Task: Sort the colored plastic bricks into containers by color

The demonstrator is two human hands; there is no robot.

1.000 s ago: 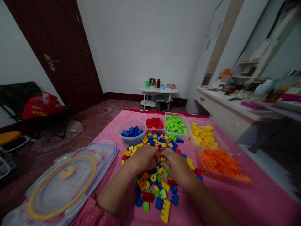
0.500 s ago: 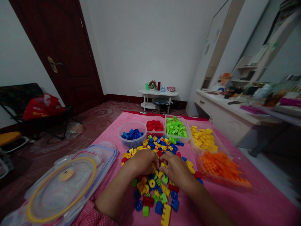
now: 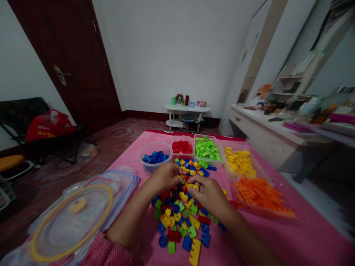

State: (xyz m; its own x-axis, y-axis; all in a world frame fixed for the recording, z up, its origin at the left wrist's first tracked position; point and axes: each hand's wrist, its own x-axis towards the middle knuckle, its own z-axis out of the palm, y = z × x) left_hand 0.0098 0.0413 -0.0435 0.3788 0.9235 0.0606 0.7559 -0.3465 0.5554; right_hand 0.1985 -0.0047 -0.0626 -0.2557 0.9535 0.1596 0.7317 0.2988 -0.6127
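Note:
A mixed pile of toy building bricks (image 3: pixel 183 221) in yellow, blue, red and green spreads over the pink cloth between my forearms. My left hand (image 3: pixel 165 179) reaches over the far left of the pile, thumb and fingers curled together; whatever they pinch is too small to make out. Close beside it, my right hand (image 3: pixel 208 192) has its fingers bent around a yellow brick (image 3: pixel 193 186). Just beyond the hands stand a round tub of blue bricks (image 3: pixel 155 158), a box of red bricks (image 3: pixel 182 147) and a box of green bricks (image 3: pixel 206 148).
At the right are a tray of yellow bricks (image 3: pixel 240 162) and a tray of orange bricks (image 3: pixel 262 197). Clear plastic lids (image 3: pixel 74 218) lie stacked at the left on the pink cloth (image 3: pixel 133 147). A white dressing table (image 3: pixel 257 129) stands beyond the right edge.
My left hand has moved away from me, up toward the tub of blue bricks. My right hand has shifted slightly right, uncovering more bricks in the middle of the pile.

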